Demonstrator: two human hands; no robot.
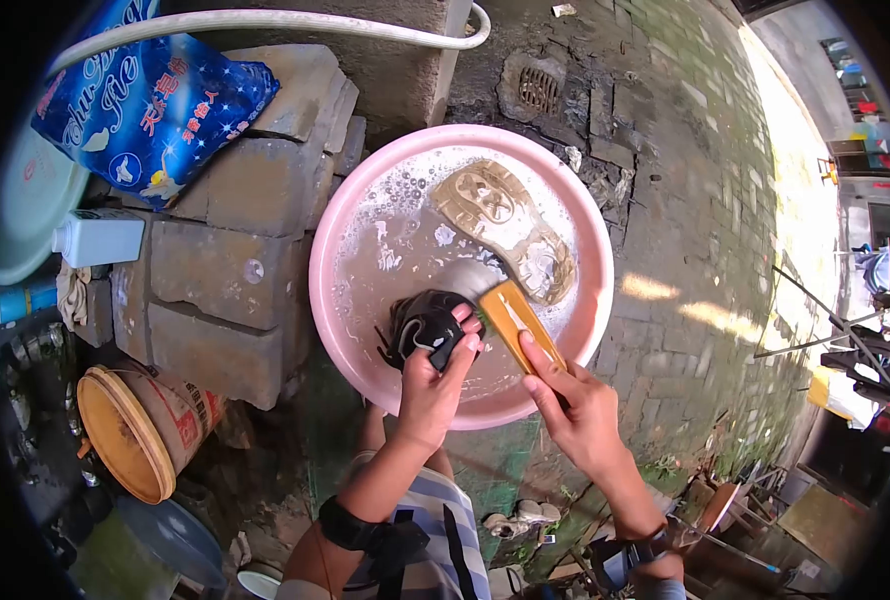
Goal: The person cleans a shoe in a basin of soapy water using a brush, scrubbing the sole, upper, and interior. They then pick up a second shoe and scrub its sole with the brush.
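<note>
My left hand [439,378] is closed on a black shoe [423,322], holding it over the soapy water near the front of a pink basin [329,300]. In my right hand [577,412] is a scrubbing brush [517,320] with a yellow-brown back, thumb along its handle. The brush head is close beside the shoe's toe, its pale bristles blurred. A second shoe [505,220] floats sole up at the far right of the basin, its tan sole streaked with suds. Murky grey water and foam hide what lies below the surface.
Stone blocks [220,260] left of the basin bear a blue detergent bag [155,110] and a light blue bottle [103,238]. An orange-rimmed bucket [125,435] lies tilted below them. A white hose [315,22] crosses the top; a drain grate [538,90] lies behind the basin.
</note>
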